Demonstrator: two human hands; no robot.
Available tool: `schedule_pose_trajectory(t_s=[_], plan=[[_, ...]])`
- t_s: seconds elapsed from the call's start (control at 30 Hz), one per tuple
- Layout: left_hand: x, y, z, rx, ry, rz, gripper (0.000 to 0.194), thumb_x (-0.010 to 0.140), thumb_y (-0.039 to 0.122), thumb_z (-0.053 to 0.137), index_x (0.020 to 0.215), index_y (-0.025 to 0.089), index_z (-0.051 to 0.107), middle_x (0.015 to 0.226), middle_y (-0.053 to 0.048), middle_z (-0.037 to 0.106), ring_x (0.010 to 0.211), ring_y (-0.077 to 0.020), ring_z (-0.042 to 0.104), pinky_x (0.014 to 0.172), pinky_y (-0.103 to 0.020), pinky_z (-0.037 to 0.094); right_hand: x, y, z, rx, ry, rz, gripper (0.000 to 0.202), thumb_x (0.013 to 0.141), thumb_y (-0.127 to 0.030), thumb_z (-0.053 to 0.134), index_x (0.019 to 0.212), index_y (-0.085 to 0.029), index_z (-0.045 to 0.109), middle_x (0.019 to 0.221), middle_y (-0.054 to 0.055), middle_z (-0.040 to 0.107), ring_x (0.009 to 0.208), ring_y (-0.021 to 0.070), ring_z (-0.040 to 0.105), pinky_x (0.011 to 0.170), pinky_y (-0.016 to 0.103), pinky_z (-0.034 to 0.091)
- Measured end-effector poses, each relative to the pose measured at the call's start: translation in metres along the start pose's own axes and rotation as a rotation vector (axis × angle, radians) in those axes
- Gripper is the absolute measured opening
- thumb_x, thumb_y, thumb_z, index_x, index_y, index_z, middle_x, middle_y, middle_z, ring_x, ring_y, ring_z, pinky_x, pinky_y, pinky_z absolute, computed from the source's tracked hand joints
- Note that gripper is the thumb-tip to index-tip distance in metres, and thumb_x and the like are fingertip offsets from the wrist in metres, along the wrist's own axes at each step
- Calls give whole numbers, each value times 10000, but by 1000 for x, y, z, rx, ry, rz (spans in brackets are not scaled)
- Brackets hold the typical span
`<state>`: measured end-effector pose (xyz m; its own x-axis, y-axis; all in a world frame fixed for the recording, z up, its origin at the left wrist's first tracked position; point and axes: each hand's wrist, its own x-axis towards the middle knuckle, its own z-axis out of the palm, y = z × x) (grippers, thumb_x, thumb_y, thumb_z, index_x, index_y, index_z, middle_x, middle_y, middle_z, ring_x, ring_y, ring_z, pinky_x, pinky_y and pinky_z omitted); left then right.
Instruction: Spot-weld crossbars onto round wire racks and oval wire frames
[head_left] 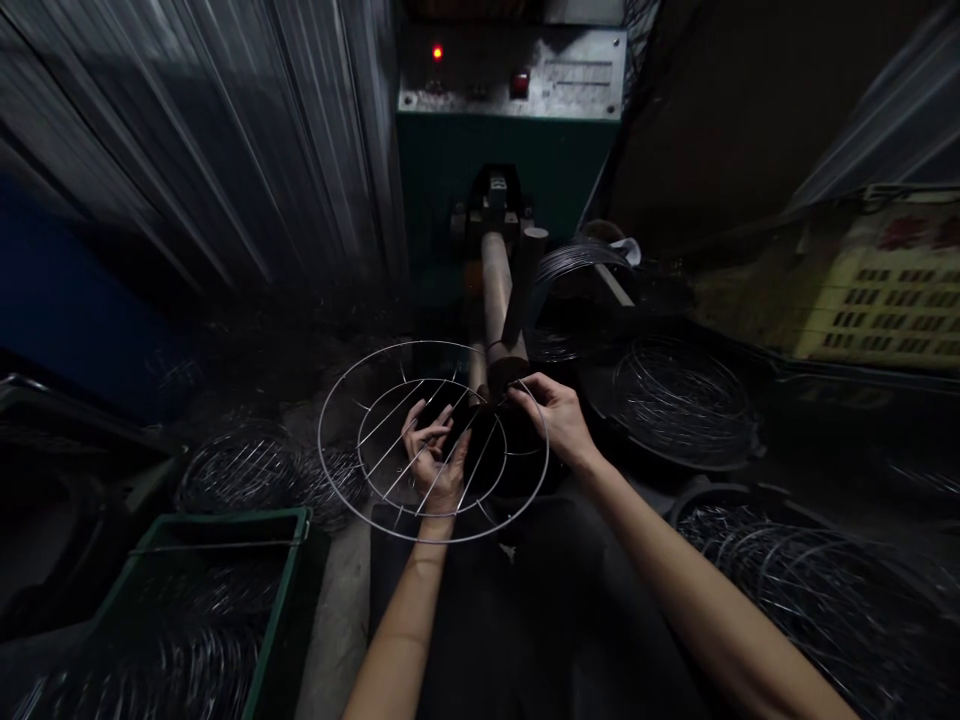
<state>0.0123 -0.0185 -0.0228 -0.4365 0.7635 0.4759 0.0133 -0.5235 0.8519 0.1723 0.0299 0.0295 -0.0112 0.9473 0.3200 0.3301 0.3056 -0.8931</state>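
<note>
A round wire rack (358,509) with two rings, parallel cross wires and short spokes lies roughly level in front of the machine's lower electrode arm (497,290). Beneath the rack is my left hand (435,455), its fingers apart and curling up behind the cross wires; whether it bears on them I cannot tell. My right hand (553,408) pinches at the rack's outer ring on the far right side, close to the end of the electrode arm. Its fingertips are partly in shadow, and any small piece between them is hidden.
The green machine (442,150) stands ahead with a red light lit. A green crate (289,560) of wire parts is at lower left, wire rings (240,465) behind it. Wire coils (682,400) and a tub of rings (795,580) lie right, below a yellow crate (885,335).
</note>
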Motion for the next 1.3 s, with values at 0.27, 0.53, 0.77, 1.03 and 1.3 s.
schedule_pose_trajectory(t_s=[0.27, 0.53, 0.77, 1.03, 1.3], plan=[[-3, -3, 0, -1, 1, 8, 287, 754, 250, 685, 863, 166, 433, 1376, -136, 323, 1077, -249, 605, 881, -411, 539, 0, -1, 0, 16, -8, -6, 228, 763, -417, 622, 769, -189, 638, 719, 0, 646, 673, 158, 587, 627, 262, 449], [-3, -9, -1, 5, -7, 59, 334, 723, 261, 714, 849, 162, 421, 1382, -149, 317, 1082, -258, 601, 861, -405, 550, 2, 1, 1, 68, -15, 5, 213, 746, -405, 636, 762, -193, 652, 702, -3, 661, 665, 159, 610, 615, 264, 476], [-2, -4, 0, 16, -21, 75, 321, 727, 240, 708, 861, 159, 428, 1372, -151, 316, 1084, -256, 600, 867, -402, 545, 0, 6, -21, -52, -47, -26, 255, 771, -374, 618, 960, -217, 688, 897, 18, 704, 826, 188, 650, 770, 310, 499], [-4, 17, -25, 103, -143, 38, 260, 761, 272, 663, 848, 156, 448, 1223, -107, 402, 961, -209, 653, 811, -376, 565, -67, -15, -88, -381, 74, -24, 247, 823, -408, 565, 978, -257, 684, 934, 18, 704, 820, 221, 666, 752, 360, 517], [-9, 79, -40, 318, -218, -41, 233, 735, 258, 678, 803, 157, 478, 1085, -59, 445, 831, -129, 643, 740, -297, 565, -110, -65, -87, -324, -38, -216, 196, 816, -348, 594, 979, -290, 687, 923, 17, 699, 823, 211, 653, 747, 351, 530]])
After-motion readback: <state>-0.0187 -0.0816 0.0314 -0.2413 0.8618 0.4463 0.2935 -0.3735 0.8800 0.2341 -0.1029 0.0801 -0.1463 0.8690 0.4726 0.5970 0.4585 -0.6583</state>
